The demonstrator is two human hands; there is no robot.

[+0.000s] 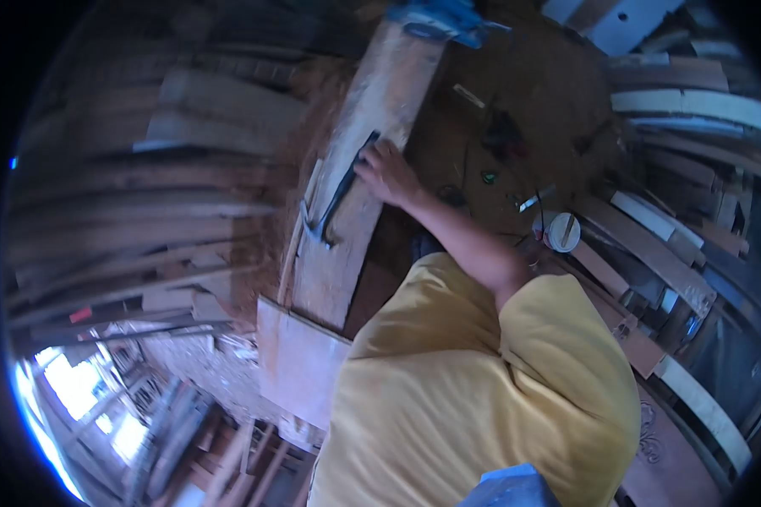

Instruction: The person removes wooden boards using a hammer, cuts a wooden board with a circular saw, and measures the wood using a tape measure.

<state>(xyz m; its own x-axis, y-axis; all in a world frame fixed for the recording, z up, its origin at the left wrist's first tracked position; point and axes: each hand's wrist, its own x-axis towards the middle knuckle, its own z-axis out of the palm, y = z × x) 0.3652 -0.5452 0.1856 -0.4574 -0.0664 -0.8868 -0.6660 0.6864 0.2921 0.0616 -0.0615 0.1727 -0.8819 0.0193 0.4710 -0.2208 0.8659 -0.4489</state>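
My right hand (387, 173) is closed around the dark handle of a claw hammer (342, 196), gripping it near the handle's upper end. The hammer's metal head (316, 230) points down toward me, over a long wooden plank (334, 275). Whether the head touches the plank or hangs just above it, I cannot tell. A thin wooden strip (291, 266) runs along the plank's left edge. Across the plank's near end is a flat board (300, 359). My left hand is out of view.
A blue power tool (440, 19) sits at the plank's far end. To the right, a white round container (561, 232) stands among cords and scraps on the brown floor (516, 80). Stacked boards (693, 106) line the right side, and blurred timber (144, 207) fills the left.
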